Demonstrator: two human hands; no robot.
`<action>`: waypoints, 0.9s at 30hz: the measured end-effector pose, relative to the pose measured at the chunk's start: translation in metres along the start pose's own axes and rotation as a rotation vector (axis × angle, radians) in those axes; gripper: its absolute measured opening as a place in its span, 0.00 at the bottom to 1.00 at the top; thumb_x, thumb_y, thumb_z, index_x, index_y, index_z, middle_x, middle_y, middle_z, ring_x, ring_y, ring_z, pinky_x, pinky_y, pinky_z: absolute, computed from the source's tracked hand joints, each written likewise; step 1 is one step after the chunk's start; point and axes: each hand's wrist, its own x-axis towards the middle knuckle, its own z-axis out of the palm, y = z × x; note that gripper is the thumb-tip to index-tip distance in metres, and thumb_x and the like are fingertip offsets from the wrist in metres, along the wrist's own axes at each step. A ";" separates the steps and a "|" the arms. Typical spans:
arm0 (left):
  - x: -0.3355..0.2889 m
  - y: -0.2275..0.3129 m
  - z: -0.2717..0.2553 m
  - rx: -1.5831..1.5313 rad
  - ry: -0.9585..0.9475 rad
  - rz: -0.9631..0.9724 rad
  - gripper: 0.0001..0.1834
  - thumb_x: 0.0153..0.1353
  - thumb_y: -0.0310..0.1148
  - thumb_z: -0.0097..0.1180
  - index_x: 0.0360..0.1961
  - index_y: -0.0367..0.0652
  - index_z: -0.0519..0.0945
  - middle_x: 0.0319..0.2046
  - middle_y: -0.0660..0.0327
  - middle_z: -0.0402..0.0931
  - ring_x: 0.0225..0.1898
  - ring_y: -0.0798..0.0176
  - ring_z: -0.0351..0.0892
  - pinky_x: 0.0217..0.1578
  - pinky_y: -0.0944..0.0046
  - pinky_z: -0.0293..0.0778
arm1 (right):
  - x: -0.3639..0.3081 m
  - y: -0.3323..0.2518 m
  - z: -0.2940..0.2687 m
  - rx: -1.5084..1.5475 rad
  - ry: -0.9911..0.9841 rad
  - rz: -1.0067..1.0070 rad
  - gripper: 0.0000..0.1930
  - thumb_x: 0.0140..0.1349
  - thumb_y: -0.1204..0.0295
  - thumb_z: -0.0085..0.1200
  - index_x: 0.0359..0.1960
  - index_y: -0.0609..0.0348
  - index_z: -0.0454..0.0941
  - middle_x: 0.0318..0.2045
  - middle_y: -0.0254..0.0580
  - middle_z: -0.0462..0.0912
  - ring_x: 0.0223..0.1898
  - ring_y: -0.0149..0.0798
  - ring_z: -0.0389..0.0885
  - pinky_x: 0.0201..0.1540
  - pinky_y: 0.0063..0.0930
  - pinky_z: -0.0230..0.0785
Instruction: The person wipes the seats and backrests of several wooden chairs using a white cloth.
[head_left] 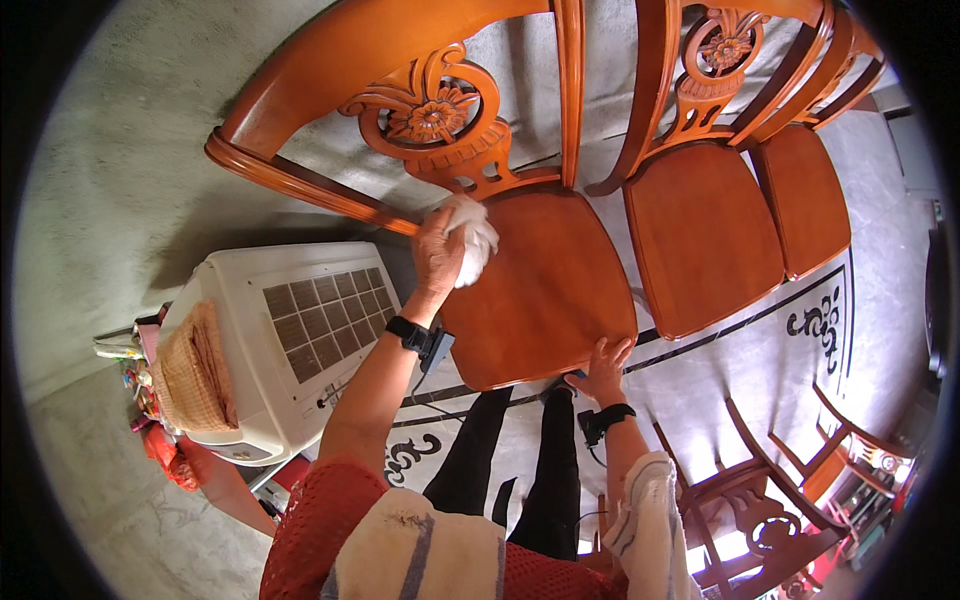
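A reddish-brown wooden chair (545, 290) with a carved flower in its backrest stands in front of me. My left hand (436, 252) is closed on a crumpled white cloth (475, 240). It is at the rear left of the seat, by the foot of the left backrest post. Resting at the seat's front right corner is my right hand (602, 372), its fingers spread and nothing in it. Black bands with small dark devices are strapped to both wrists.
Left of the chair stands a white grilled appliance (290, 320), a checked cloth (195, 370) draped on it. Two matching chairs, the nearer one (705, 240) beside mine, line the wall to the right. More wooden chairs (765, 520) are at lower right. A grey wall (130, 150) rises behind.
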 end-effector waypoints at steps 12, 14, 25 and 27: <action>0.049 0.014 0.009 0.046 0.040 -0.044 0.14 0.56 0.21 0.57 0.45 0.40 0.80 0.46 0.49 0.76 0.47 0.45 0.78 0.46 0.51 0.75 | 0.000 -0.009 -0.016 0.024 -0.039 0.035 0.65 0.39 0.41 0.74 0.72 0.70 0.52 0.66 0.94 0.36 0.70 0.89 0.32 0.72 0.66 0.46; 0.022 -0.040 -0.026 0.468 0.066 0.201 0.12 0.60 0.22 0.56 0.45 0.41 0.80 0.35 0.54 0.79 0.42 0.53 0.79 0.45 0.59 0.73 | -0.001 -0.013 -0.018 -0.017 -0.029 0.016 0.65 0.39 0.40 0.74 0.72 0.70 0.52 0.66 0.94 0.35 0.70 0.89 0.32 0.72 0.65 0.46; 0.086 0.129 -0.144 0.618 0.771 0.140 0.22 0.67 0.29 0.57 0.59 0.30 0.70 0.54 0.45 0.66 0.54 0.49 0.72 0.55 0.54 0.70 | -0.003 0.009 0.012 0.019 0.065 -0.042 0.70 0.37 0.43 0.76 0.74 0.66 0.42 0.66 0.94 0.27 0.69 0.91 0.29 0.70 0.68 0.49; 0.112 0.116 -0.149 0.692 0.757 0.120 0.23 0.67 0.29 0.58 0.58 0.27 0.68 0.54 0.43 0.63 0.53 0.46 0.71 0.54 0.53 0.69 | -0.001 0.002 0.005 0.026 0.045 -0.032 0.69 0.38 0.43 0.76 0.73 0.68 0.44 0.66 0.94 0.29 0.70 0.90 0.30 0.71 0.67 0.48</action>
